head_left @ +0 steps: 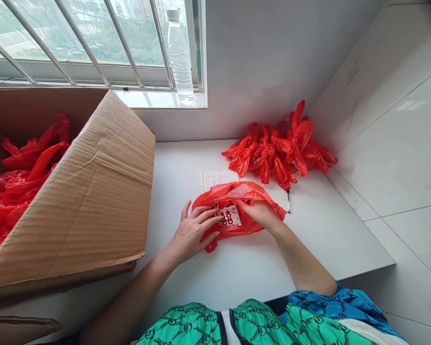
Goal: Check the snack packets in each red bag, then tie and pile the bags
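Observation:
In front of me on the white table lies a red plastic bag [233, 191] with its mouth wide. Inside it sits a small white packet with red double-happiness print [230, 216]. My left hand [197, 230] rests at the bag's left side, fingers spread and stretched out, their tips at the packet's left edge. From the right, my right hand [260, 213] reaches into the bag. Its thumb shows near the packet, while the other fingers are hidden by red plastic, so what they hold cannot be seen.
Several knotted red bags [280, 148] are heaped against the wall. A written sheet [219, 178] and a pen [289, 201] lie behind the bag. At left stands a large cardboard box [104, 191] with more red bags. A water bottle [179, 57] stands on the windowsill.

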Tool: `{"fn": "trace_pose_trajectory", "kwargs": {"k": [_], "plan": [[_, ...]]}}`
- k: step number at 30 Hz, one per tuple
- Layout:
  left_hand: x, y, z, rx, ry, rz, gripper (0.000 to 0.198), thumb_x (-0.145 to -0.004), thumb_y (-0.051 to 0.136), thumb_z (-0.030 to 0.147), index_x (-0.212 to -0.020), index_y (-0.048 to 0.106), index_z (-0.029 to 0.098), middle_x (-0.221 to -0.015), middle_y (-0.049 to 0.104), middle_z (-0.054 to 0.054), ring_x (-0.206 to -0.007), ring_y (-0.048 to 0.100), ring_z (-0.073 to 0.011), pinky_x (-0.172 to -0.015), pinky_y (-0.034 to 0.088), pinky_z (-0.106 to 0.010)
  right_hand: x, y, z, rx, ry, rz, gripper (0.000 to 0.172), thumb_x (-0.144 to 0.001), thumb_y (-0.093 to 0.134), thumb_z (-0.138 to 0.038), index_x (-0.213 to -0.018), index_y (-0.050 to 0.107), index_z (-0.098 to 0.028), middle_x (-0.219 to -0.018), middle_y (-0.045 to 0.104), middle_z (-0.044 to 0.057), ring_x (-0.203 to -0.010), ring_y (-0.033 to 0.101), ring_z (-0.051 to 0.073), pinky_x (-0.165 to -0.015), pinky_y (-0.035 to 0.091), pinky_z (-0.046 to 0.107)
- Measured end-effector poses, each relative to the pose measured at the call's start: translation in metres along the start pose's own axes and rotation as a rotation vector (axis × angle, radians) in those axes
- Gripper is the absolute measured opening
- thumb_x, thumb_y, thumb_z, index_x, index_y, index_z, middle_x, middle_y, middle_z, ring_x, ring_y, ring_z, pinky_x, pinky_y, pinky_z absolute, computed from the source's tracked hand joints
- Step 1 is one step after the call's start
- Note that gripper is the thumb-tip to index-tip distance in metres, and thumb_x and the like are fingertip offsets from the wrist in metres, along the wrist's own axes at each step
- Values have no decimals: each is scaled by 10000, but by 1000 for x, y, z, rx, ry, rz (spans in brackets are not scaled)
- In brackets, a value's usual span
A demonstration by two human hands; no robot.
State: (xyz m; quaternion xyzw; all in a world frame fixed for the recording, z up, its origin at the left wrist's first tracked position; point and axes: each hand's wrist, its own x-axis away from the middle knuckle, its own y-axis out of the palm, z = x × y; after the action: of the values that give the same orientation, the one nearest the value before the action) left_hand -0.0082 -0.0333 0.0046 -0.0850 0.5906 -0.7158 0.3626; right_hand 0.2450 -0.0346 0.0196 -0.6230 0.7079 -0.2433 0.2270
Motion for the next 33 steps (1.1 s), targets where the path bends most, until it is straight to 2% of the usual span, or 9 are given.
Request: {"fn": "trace_pose_trajectory", "kwargs": {"k": [5, 7, 12, 14, 17, 23, 28, 33], "plan": [[-1, -1, 1, -85, -31, 6, 399, -956, 547, 374, -1353, 562, 335, -1442, 529, -103, -1253, 552, -291, -1168, 131, -652, 3, -11, -16, -252, 130, -160, 282, -899, 622, -463, -1095, 715, -284, -1168, 725, 61, -1148, 657, 292, -985, 542, 487], [-2, -2, 2, -74, -44, 44, 414, -958, 544, 368, -1368, 535, 311, -1434, 531, -110, -1242, 561, -282, -1175, 136, -639, 5, -14, -21, -337, 114, -257, 272, -897, 631, -471, -1081, 724, -294, -1163, 728, 43, -1152, 656, 278, -1001, 536, 472], [-4, -9, 7, 68, -87, 186, 440, -954, 565, 329, -1370, 453, 237, -1274, 653, -76, -1150, 619, -217, -1207, 164, -538, 11, -13, -31, -402, -32, -454, 299, -886, 661, -427, -1162, 686, -314, -1178, 714, 12, -1133, 654, 248, -987, 540, 435], [-4, -11, 8, 119, -101, 225, 411, -951, 570, 299, -1343, 460, 241, -1176, 697, -44, -1071, 651, -194, -1200, 195, -509, 12, -9, -32, -443, -28, -543, 305, -884, 667, -373, -1180, 673, -300, -1123, 726, 16, -1067, 679, 234, -959, 551, 420], [-4, -12, 9, 189, -124, 260, 321, -951, 573, 275, -1268, 519, 257, -1046, 722, -5, -970, 676, -170, -1175, 245, -476, 14, -3, -34, -546, -20, -617, 410, -865, 688, -308, -1267, 618, -263, -1110, 724, 33, -1027, 691, 217, -947, 553, 405], [-4, -13, 8, 291, -142, 328, 142, -939, 609, 240, -1078, 619, 271, -919, 730, 46, -825, 677, -128, -1114, 321, -432, 17, 6, -32, -527, -187, -576, 491, -785, 784, -316, -1246, 640, -230, -1217, 680, 56, -1099, 649, 221, -940, 543, 368], [-5, -14, 10, 276, -106, 390, 78, -920, 634, 200, -975, 634, 255, -831, 716, 61, -742, 657, -106, -1134, 310, -453, 20, 8, -32, -544, -192, -491, 301, -842, 721, -393, -1079, 732, -207, -1103, 725, 64, -996, 684, 216, -863, 566, 353], [-4, -14, 11, 284, -105, 412, 50, -933, 606, 215, -923, 639, 252, -830, 721, 54, -764, 670, -113, -1157, 306, -473, 22, 9, -35, -608, -272, -397, 238, -823, 741, -389, -984, 762, -214, -1015, 745, 55, -980, 695, 223, -886, 571, 378]]}}
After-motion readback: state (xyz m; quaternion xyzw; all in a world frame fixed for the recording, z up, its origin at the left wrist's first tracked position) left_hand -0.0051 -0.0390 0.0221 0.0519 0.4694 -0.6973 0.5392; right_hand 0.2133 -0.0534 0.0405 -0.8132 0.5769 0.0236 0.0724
